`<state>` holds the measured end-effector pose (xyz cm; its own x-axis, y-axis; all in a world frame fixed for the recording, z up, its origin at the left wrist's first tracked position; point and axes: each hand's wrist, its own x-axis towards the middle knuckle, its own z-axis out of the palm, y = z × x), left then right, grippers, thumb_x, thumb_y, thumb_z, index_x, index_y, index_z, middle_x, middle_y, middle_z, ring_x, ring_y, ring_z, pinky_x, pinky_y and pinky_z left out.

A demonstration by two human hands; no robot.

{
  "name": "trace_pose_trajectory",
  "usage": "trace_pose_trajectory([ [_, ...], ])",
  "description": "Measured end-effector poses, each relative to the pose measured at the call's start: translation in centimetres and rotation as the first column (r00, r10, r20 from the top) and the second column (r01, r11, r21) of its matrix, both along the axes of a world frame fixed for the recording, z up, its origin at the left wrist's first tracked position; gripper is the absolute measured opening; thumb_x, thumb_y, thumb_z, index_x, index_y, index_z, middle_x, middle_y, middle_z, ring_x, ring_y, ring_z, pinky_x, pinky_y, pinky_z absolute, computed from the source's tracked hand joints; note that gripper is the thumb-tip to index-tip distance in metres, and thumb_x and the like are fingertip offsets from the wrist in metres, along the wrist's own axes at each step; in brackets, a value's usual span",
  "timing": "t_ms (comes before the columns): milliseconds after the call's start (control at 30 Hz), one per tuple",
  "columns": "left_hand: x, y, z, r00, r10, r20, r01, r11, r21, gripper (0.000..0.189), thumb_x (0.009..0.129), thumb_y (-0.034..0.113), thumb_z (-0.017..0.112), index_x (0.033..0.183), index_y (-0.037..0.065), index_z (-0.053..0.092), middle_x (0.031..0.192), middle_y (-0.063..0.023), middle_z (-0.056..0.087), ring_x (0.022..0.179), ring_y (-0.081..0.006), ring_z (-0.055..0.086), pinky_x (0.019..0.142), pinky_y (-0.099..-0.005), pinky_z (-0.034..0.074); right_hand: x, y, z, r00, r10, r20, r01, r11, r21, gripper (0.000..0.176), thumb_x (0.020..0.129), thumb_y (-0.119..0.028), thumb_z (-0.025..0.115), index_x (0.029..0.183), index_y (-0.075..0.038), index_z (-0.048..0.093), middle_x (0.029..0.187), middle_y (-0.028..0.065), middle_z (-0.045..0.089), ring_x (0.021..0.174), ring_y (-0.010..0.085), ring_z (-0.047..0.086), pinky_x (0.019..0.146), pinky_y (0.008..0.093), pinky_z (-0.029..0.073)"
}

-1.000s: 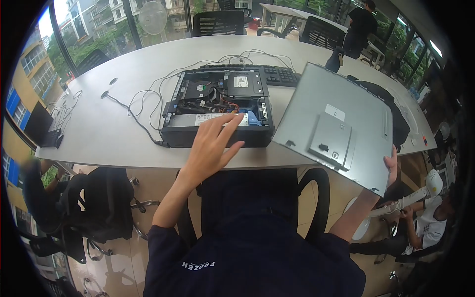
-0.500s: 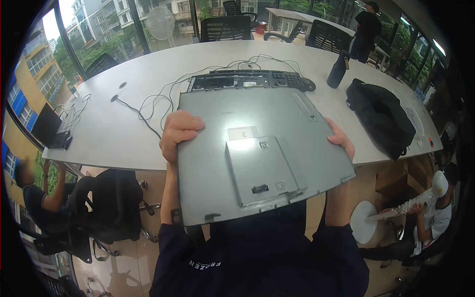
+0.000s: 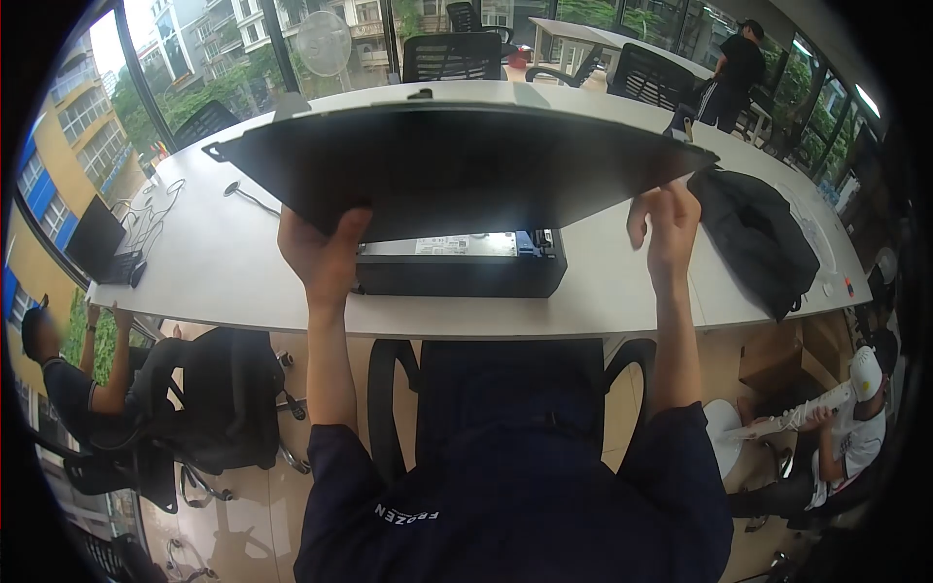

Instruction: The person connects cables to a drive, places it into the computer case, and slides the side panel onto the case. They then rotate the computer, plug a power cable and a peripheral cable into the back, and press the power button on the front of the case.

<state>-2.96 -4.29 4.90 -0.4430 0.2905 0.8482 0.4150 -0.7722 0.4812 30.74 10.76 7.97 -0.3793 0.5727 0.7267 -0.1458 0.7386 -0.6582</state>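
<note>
A person in a dark top stands at a long white table (image 3: 194, 272), holding a wide panel (image 3: 457, 165) in the air just above an open computer case (image 3: 457, 274). The left hand (image 3: 321, 251) is closed on the panel's near left corner, fingers folded over the edge. The right hand (image 3: 666, 225) is closed on the near right edge, fingers curled round it. The panel's long axis runs left to right across the table, in line with the case below. Its dark face is turned down and toward the holder. The near edge sits low in the hands and the far edge tilts up toward the windows. It hides most of the case, so only the black front wall and a strip of pale label show beneath it.

A black bag (image 3: 763, 238) lies on the table to the right, near the right hand but clear of it. At the far left end of the table sit a laptop (image 3: 95, 245) and a loose run of cables (image 3: 151, 202). An empty chair (image 3: 505, 389) stands between the holder and the table. A fan (image 3: 324, 44) stands by the far windows. One person (image 3: 737, 70) stands far right, another (image 3: 68, 379) sits low on the left, and a third in a white cap (image 3: 847, 423) sits low on the right.
</note>
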Motion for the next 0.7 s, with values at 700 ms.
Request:
trace_pose_trajectory([
  [700,-3.3,4.4,-0.5,0.985,-0.057,0.165,0.103,0.954,-0.283,0.049,0.093,0.029,0.077,0.124,-0.005,0.06,0.116,-0.0127,0.069,0.108,-0.0188,0.063,0.099,-0.0299,0.045,-9.6,3.1,1.2,0.929,0.069,-0.365,-0.115,0.988,-0.106,0.031,0.102,-0.031,0.066,0.112,-0.002,0.07,0.09,-0.0028,0.066,0.081,0.0026,0.053,0.072,0.0199,0.041],
])
